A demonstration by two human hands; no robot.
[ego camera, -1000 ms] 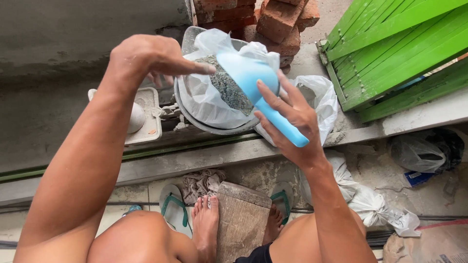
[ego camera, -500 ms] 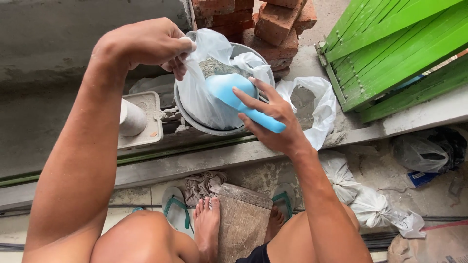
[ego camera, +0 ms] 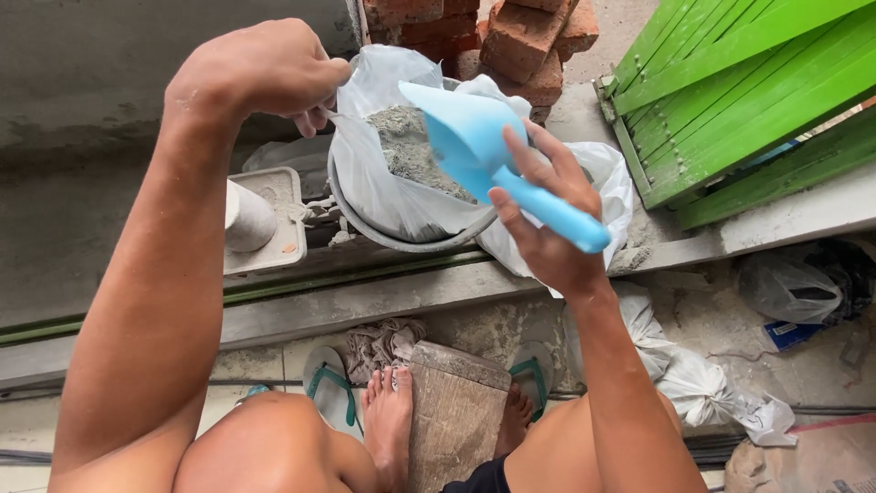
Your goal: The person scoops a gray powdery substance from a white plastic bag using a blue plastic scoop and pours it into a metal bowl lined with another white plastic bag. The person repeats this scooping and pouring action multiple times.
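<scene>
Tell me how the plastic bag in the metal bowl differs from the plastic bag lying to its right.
The plastic bag in the metal bowl sits inside the bowl; the other plastic bag lies on the ledge. The first is pulled open at its edge by the left hand, while no hand holds the second. Grey powder fills the first; the second shows less. Both are thin, whitish and dusty.

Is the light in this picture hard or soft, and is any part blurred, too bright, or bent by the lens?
Head view: soft, even daylight with only faint shadows; the white plastic bag is very bright, near glare; the blue scoop in the right hand and the left hand look sharp; the wide lens bends the edges and enlarges the near forearms.
</scene>
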